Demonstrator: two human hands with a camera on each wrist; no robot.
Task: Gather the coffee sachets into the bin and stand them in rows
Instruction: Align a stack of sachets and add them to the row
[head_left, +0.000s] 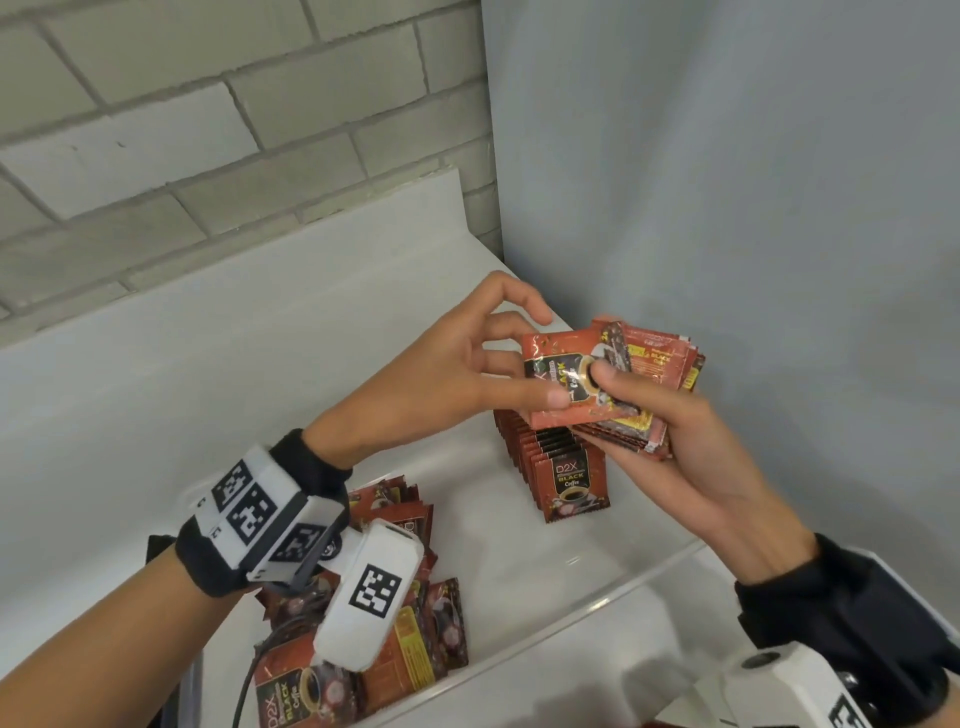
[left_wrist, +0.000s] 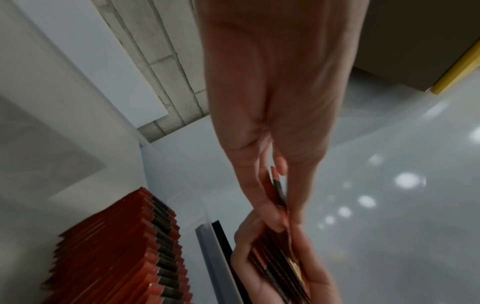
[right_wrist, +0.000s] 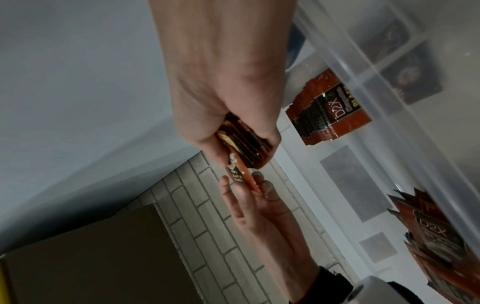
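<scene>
A fanned stack of sachets (head_left: 644, 395) is gripped in the right hand (head_left: 691, 452) above the bin (head_left: 597, 597); the top sachet (head_left: 566, 384) is pinched by the left hand (head_left: 441, 374), with a standing row (head_left: 561, 467) just below

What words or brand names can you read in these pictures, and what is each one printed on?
"D2X BLACK Coffee": front sachet of the standing row in the bin.
"D2X BLACK Coffee": loose sachet in the pile at the bin's near left.
"BLACK Coffee": top sachet of the stack in the right hand, pinched by the left hand.
Smaller print on the sachets: unreadable.
</scene>
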